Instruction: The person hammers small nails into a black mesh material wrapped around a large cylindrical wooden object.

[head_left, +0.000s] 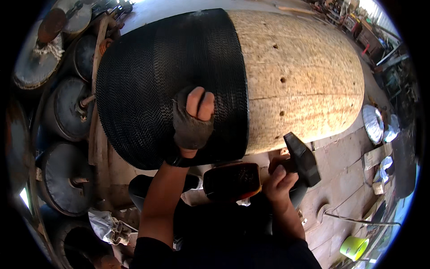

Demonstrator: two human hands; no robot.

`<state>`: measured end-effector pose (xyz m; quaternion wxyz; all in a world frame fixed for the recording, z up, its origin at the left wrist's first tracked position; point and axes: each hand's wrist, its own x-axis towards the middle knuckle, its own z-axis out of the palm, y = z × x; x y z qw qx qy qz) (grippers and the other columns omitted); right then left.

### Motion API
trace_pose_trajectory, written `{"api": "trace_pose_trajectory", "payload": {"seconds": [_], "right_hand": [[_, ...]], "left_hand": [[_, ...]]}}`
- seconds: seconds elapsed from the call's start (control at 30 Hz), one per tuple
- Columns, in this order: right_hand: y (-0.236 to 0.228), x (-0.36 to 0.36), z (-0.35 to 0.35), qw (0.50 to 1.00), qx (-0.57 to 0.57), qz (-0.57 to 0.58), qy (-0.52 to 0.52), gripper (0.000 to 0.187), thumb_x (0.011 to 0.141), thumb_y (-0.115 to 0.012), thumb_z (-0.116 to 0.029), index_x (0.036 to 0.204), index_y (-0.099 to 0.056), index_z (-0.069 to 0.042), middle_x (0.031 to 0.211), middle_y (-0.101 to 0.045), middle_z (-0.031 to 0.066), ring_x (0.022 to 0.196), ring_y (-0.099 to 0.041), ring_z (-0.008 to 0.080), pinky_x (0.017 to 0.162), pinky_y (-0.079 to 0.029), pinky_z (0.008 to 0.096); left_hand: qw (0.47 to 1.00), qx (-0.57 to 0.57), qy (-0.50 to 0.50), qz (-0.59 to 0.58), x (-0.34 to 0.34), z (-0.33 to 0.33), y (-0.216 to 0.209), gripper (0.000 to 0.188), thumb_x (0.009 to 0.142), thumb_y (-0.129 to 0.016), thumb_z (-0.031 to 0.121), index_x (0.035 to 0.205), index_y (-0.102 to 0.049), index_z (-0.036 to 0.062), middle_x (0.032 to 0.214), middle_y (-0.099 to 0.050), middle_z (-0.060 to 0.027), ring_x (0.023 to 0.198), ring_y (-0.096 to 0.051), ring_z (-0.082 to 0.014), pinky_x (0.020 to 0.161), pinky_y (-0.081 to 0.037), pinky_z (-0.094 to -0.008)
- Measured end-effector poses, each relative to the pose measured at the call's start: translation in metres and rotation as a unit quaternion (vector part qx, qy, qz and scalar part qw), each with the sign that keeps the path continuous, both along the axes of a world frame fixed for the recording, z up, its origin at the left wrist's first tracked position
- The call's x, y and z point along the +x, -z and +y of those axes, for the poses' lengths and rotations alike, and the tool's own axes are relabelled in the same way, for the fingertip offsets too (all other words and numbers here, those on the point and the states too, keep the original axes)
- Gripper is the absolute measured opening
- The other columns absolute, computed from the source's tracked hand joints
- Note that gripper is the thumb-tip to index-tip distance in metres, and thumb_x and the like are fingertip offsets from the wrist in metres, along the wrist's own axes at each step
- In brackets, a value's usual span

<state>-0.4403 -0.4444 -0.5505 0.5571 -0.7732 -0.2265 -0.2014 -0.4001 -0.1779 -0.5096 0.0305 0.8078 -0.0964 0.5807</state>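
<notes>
A large wooden drum (304, 76) with small dark holes lies across in front of me. Its left part is wrapped in a black, finely ridged covering (143, 80) that ends in a straight edge. Against this covering, left of that edge, rests my left hand (194, 119) in a grey fingerless glove. Its fingers are curled closed, and what they hold, if anything, is hidden. My right hand (281, 181) grips a hammer (302, 159) by the handle, with the dark head raised near the drum's lower edge. Between my arms sits an open container (233, 165) with a dark, speckled inside.
Several dark round drums (69, 179) stand along the left beside a wooden beam (99, 134). A white plastic bag (105, 226) lies at lower left. On the tiled floor at right are a plastic-wrapped roll (372, 123), a bent metal rod (358, 220) and a lime-green bucket (354, 248).
</notes>
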Motion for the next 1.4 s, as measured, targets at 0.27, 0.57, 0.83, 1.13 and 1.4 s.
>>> {"api": "trace_pose_trajectory", "payload": {"seconds": [0.27, 0.57, 0.83, 1.13, 1.4], "right_hand": [[0.061, -0.011, -0.018, 0.984, -0.129, 0.100, 0.072, 0.021, 0.102, -0.061, -0.018, 0.094, -0.049, -0.002, 0.065, -0.057, 0.0249, 0.061, -0.057, 0.0500, 0.053, -0.040, 0.0565], [0.058, -0.031, -0.027, 0.981, -0.119, 0.143, 0.053, 0.022, 0.104, -0.059, -0.022, 0.097, -0.052, -0.003, 0.069, -0.059, 0.0270, 0.065, -0.059, 0.0509, 0.054, -0.042, 0.0560], [0.062, -0.037, -0.026, 0.986, -0.109, 0.118, 0.041, 0.021, 0.104, -0.059, -0.021, 0.099, -0.052, -0.001, 0.069, -0.057, 0.0252, 0.064, -0.058, 0.0492, 0.055, -0.043, 0.0511], [0.044, -0.034, -0.025, 0.989, -0.101, 0.108, 0.018, 0.021, 0.103, -0.060, -0.021, 0.105, -0.055, -0.001, 0.074, -0.061, 0.0290, 0.069, -0.060, 0.0520, 0.057, -0.045, 0.0551], [0.042, -0.036, -0.021, 0.991, -0.080, 0.110, 0.006, 0.019, 0.103, -0.060, -0.018, 0.110, -0.055, -0.001, 0.074, -0.061, 0.0284, 0.069, -0.061, 0.0516, 0.058, -0.046, 0.0535]], "left_hand": [[0.993, -0.066, 0.094, 0.029, -0.020, -0.039, 0.002, 0.031, 0.087, -0.062, -0.005, 0.117, -0.060, 0.0027, 0.103, -0.062, -0.0154, 0.088, -0.063, -0.0300, 0.078, -0.054, -0.0426], [0.974, -0.126, 0.150, 0.116, -0.045, -0.097, 0.057, 0.050, 0.083, -0.065, -0.006, 0.131, -0.057, 0.0036, 0.103, -0.067, -0.0109, 0.086, -0.062, -0.0300, 0.078, -0.050, -0.0414], [0.951, -0.207, 0.166, 0.156, -0.047, -0.099, 0.051, 0.052, 0.079, -0.066, -0.008, 0.129, -0.059, 0.0033, 0.093, -0.066, -0.0092, 0.084, -0.061, -0.0285, 0.077, -0.049, -0.0406], [0.938, -0.236, 0.174, 0.187, -0.047, -0.101, 0.042, 0.056, 0.081, -0.064, -0.011, 0.134, -0.054, 0.0027, 0.094, -0.064, -0.0095, 0.078, -0.064, -0.0178, 0.070, -0.053, -0.0328], [0.911, -0.283, 0.194, 0.230, -0.047, -0.110, 0.045, 0.063, 0.078, -0.067, -0.009, 0.137, -0.050, 0.0036, 0.094, -0.060, -0.0096, 0.074, -0.063, -0.0164, 0.068, -0.052, -0.0321]]}}
